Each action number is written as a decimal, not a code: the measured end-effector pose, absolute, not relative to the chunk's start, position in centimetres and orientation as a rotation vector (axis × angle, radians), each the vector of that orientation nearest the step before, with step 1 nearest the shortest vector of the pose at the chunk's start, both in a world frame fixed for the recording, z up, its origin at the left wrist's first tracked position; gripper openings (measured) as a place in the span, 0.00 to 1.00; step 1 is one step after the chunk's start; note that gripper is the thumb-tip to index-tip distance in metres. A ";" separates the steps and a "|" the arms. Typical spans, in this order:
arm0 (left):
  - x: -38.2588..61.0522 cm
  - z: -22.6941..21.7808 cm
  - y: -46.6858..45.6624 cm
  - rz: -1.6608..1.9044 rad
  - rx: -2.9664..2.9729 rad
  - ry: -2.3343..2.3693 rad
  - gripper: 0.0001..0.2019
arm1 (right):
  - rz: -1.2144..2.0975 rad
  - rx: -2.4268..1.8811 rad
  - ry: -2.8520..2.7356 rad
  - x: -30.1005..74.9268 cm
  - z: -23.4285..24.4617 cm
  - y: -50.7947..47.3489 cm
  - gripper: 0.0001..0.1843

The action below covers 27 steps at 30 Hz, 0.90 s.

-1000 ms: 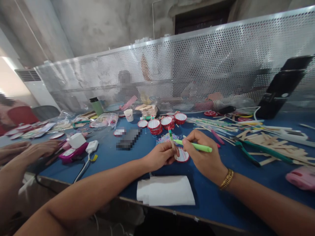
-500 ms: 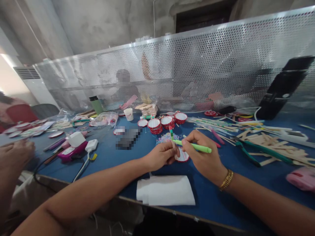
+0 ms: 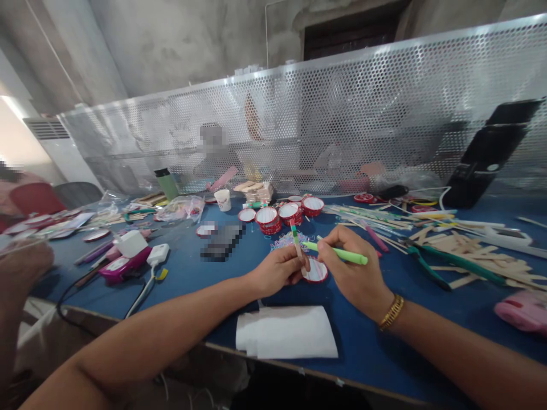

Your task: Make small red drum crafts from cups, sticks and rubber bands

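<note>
Blue tabletop (image 3: 205, 285) carries the work. Your left hand (image 3: 280, 270) sits just left of the red-rimmed disc (image 3: 317, 272), its fingers pinching a wooden stick (image 3: 294, 234) painted green and red, which stands nearly upright just above the disc. Your right hand (image 3: 352, 273), just right of the disc, has its fingers pressed together around a green marker (image 3: 342, 254). The marker's tip points at the stick, but contact cannot be confirmed. The disc lies flat between both hands, partly covered by them. Folded white paper (image 3: 286, 339) lies nearer to you than the disc. Red-rimmed cups (image 3: 282, 213) stand beyond the disc. Loose sticks (image 3: 470, 250) and green-handled pliers (image 3: 427, 265) lie well right of the disc.
</note>
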State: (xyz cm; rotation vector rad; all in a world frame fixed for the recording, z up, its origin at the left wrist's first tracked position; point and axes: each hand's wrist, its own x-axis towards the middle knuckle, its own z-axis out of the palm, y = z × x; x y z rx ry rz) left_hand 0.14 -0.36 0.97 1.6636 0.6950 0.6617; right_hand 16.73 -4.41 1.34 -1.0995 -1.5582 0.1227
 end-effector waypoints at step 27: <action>0.2 0.6 -0.4 0.649 1.660 0.676 0.19 | 0.070 -1.025 -1.627 16.3 1.5 -4.7 0.12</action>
